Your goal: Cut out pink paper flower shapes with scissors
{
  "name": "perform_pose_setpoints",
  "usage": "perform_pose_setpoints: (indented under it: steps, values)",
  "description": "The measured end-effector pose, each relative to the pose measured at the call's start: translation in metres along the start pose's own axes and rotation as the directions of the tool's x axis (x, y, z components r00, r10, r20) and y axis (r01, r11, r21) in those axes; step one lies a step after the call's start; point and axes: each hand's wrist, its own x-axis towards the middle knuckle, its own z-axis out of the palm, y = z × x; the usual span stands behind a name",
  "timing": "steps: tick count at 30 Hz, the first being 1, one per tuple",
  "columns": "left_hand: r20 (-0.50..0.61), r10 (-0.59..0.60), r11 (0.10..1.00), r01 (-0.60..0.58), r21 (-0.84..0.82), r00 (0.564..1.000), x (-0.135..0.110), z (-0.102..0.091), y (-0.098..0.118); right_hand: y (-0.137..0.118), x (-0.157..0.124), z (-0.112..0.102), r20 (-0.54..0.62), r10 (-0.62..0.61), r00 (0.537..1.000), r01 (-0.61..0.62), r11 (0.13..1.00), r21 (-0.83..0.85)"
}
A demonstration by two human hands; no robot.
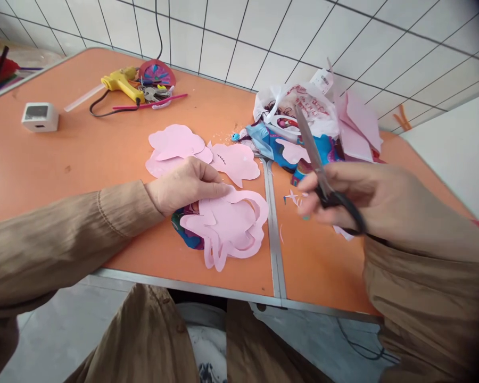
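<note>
My left hand (189, 183) pinches the upper edge of a pink paper cut-out (231, 218) with curvy outlines and a frame-like border. A dark blue and purple patterned piece (188, 234) shows beneath its left side. In my right hand (355, 197) are scissors (313, 143) with black handles, raised above the table, blades pointing up and away; they are slightly blurred. Other pink cut-outs (175, 143) lie just beyond my left hand. One pink piece (239, 159) beside them bears a small dark drawn mark.
A yellow glue gun (123, 85) lies at the back left near keys (155, 94), and a small white box-shaped device (40, 117) stands farther left. A white plastic bag (303, 106), folded pink paper (357, 127) and paper scraps (293, 198) are on the right. A metal seam (272, 234) crosses the orange table (115, 159).
</note>
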Motion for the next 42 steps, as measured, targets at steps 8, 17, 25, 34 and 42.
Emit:
perform_pose_setpoints:
  steps: [8,17,25,34,42]
  values:
    - [0.100,0.052,0.986,-0.067,0.151,0.994,-0.005,0.003,0.007,-0.018,0.031,0.043,0.115,-0.065,0.991,0.058,0.996,0.066]
    - [0.121,0.082,0.981,-0.102,0.164,0.989,-0.004,0.005,0.008,-0.019,0.041,0.055,0.255,-0.151,0.955,0.119,0.983,0.138]
    - [0.124,0.062,0.986,-0.080,0.149,0.990,-0.002,0.006,0.008,-0.013,0.045,0.064,0.245,-0.120,0.962,0.062,0.971,0.233]
    - [0.107,0.004,0.994,-0.016,0.110,0.994,-0.003,0.005,0.007,-0.013,0.045,0.068,0.198,-0.077,0.977,0.030,0.973,0.230]
    - [0.203,-0.135,0.957,0.181,-0.228,0.970,-0.003,0.002,0.000,-0.018,0.045,0.065,0.126,-0.018,0.992,-0.017,0.961,0.274]
